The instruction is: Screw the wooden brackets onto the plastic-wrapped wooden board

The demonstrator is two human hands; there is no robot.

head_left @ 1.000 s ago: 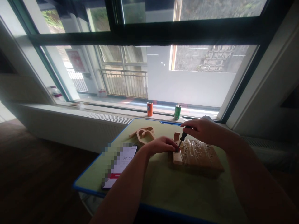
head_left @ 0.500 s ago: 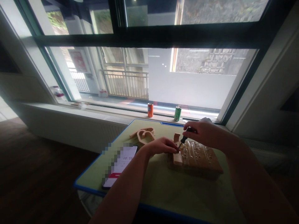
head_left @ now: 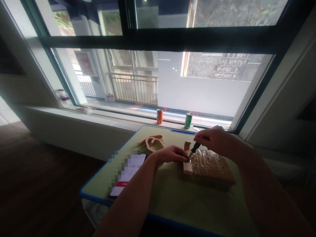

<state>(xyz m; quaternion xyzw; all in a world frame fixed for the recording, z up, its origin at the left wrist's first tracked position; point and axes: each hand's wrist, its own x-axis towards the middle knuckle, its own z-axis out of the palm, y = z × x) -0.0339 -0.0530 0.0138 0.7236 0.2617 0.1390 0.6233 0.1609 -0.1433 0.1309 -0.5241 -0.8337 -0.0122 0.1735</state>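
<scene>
My right hand [head_left: 212,137] is closed around the black handle of a screwdriver [head_left: 196,146]. The shaft slants down to the left, and its tip meets the fingertips of my left hand [head_left: 172,154]. Those fingers are pinched together at the tip; whatever they hold is too small and covered to name. Under them lies a pale wooden piece [head_left: 188,169] with an upright curved end, resting along the left edge of a brown block [head_left: 228,178]. Clear tape strips and several small shiny bits, possibly screws, cover the block's top.
Curved wooden pieces [head_left: 154,143] lie at the table's far left. A phone [head_left: 127,176] showing a running timer is beside my left forearm. On the sill stand an orange can [head_left: 159,117] and a green can [head_left: 188,120]. The green table [head_left: 170,200] has blue edging.
My right hand has shifted slightly on the screwdriver, showing more of its handle. My left hand stays at the tip. The phone's timer has gone from 55 to 56.
</scene>
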